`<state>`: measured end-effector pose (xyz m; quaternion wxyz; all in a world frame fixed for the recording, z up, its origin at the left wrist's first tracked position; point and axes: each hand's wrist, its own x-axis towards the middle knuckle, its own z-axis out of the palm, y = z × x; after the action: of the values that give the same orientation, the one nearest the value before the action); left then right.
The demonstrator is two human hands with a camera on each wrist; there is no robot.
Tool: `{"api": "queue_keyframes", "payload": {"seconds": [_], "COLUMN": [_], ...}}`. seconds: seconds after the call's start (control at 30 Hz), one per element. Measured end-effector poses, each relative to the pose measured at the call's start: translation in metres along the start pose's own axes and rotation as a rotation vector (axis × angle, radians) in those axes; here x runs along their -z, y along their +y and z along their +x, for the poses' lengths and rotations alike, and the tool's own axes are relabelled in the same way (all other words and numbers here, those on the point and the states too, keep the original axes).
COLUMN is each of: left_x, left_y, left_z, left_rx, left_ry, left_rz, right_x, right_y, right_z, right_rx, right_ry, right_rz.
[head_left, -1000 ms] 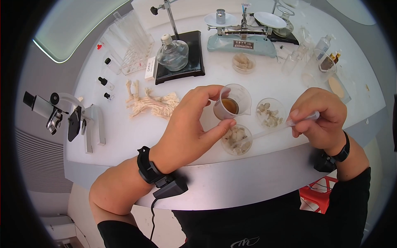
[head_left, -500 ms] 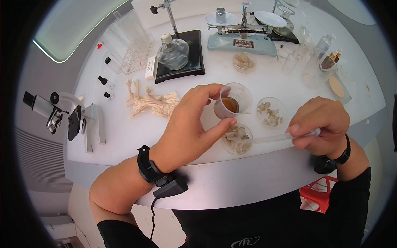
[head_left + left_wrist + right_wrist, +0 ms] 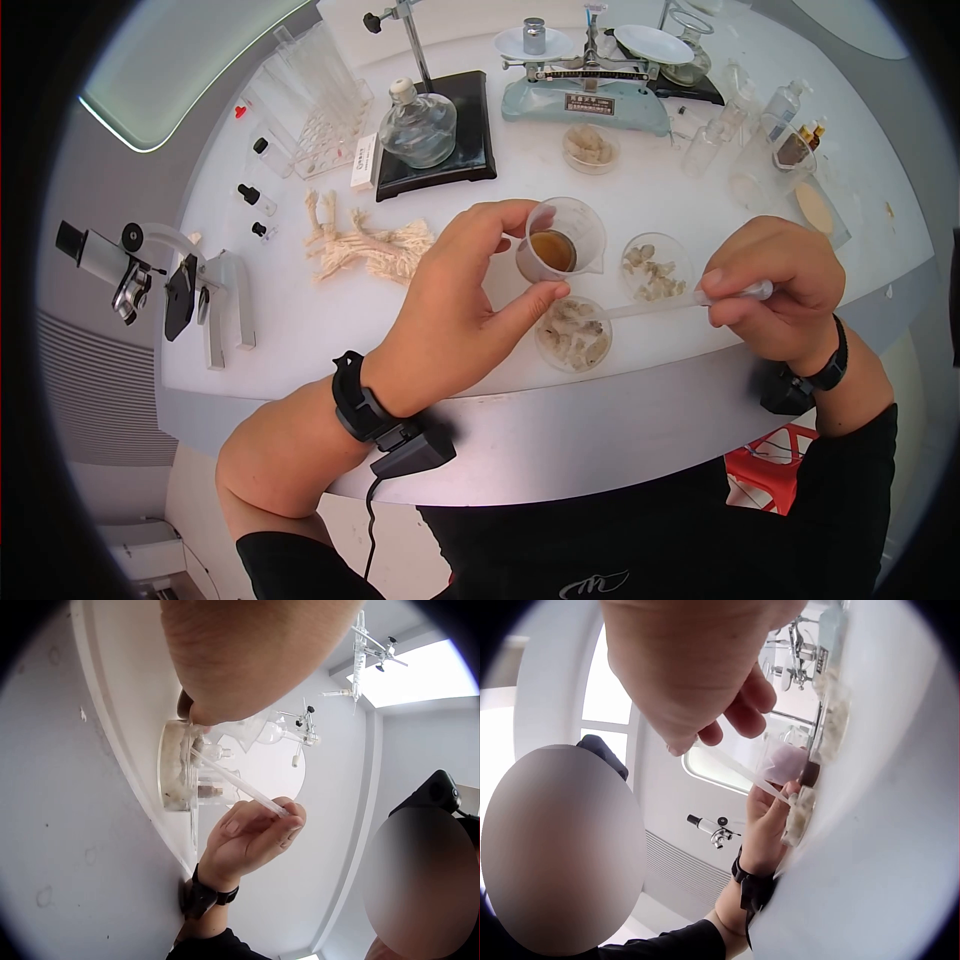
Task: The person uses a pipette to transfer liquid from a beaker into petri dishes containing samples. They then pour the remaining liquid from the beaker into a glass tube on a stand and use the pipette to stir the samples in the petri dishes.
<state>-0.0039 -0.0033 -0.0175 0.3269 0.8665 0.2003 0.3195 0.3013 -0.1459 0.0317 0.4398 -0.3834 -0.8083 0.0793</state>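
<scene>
In the head view my left hand [image 3: 455, 300] holds a small clear plastic beaker [image 3: 584, 226] between thumb and fingers, tilted, with brown liquid low inside. My right hand [image 3: 785, 285] pinches a translucent plastic dropper [image 3: 655, 306] near its bulb end. The dropper slants down to the left, its tip over the near petri dish [image 3: 577, 345] of wet, greyish-white fibrous clumps. A second petri dish [image 3: 660, 275] with similar clumps lies between the hands. From the left wrist, the dropper's tip [image 3: 195, 752] shows at the dish's rim.
Behind stand a blue balance [image 3: 585, 105], a dish of pale material [image 3: 590, 148] and a glass spirit lamp [image 3: 420, 135] on a black stand base. Cotton cords [image 3: 370, 248] lie beyond my left forearm, a microscope [image 3: 210, 290] at far left. Glassware [image 3: 755, 180] stands back right.
The dropper's tip has moved from the middle of the near dish towards its far side. My right hand dipped, then rose again. The left hand and beaker have hardly moved.
</scene>
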Motion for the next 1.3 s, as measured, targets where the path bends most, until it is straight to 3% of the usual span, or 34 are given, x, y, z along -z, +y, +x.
{"api": "queue_keyframes", "payload": {"seconds": [0.3,0.5,0.8,1.3], "left_x": [0.000,0.000,0.000,0.000], "left_y": [0.000,0.000,-0.001,0.000], "left_z": [0.000,0.001,0.000,0.000], "left_rx": [0.016,0.017,0.015,0.020], "left_ry": [0.000,-0.002,-0.011,-0.017], "left_rz": [-0.012,0.003,0.006,0.013], "right_x": [0.002,-0.010,-0.011,-0.014], "right_y": [-0.005,-0.005,-0.006,-0.007], "right_z": [-0.001,0.002,0.004,0.007], "right_rx": [0.013,-0.013,-0.029,0.079], "right_ry": [-0.007,-0.025,-0.022,-0.049], "right_rz": [-0.028,0.117,0.042,-0.009]}}
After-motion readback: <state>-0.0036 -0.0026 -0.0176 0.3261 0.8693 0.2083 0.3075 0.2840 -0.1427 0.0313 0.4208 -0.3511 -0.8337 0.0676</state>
